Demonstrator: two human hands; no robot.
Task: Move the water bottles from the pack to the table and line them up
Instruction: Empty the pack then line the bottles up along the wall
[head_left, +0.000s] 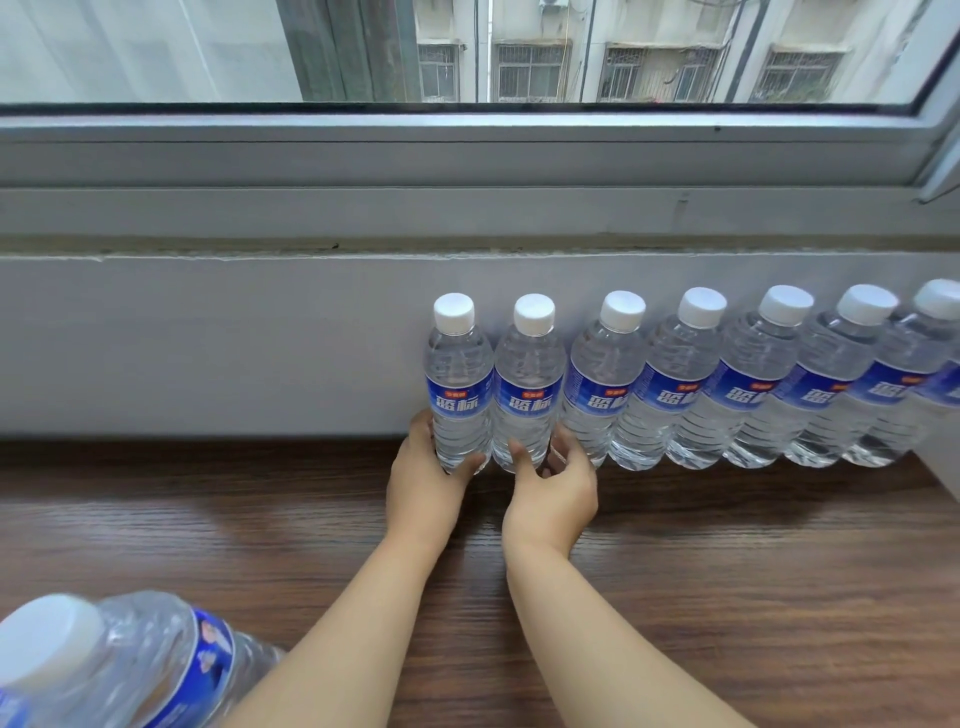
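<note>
Several clear water bottles with white caps and blue labels stand upright in a row (727, 384) against the white wall, at the back of the dark wooden table (727, 571). My left hand (426, 478) grips the base of the leftmost bottle (460, 379). My right hand (553, 493) grips the base of the second bottle (529, 384), thumb on its front and fingers between it and the third bottle. Both bottles stand on the table, touching each other. Another bottle (130, 665) shows at the bottom left corner, very close to the camera.
A grey window frame (467, 156) and sill run above the wall behind the row. The row continues past the right edge of the view. Bare tabletop (182, 519) lies left of the row and in front of it.
</note>
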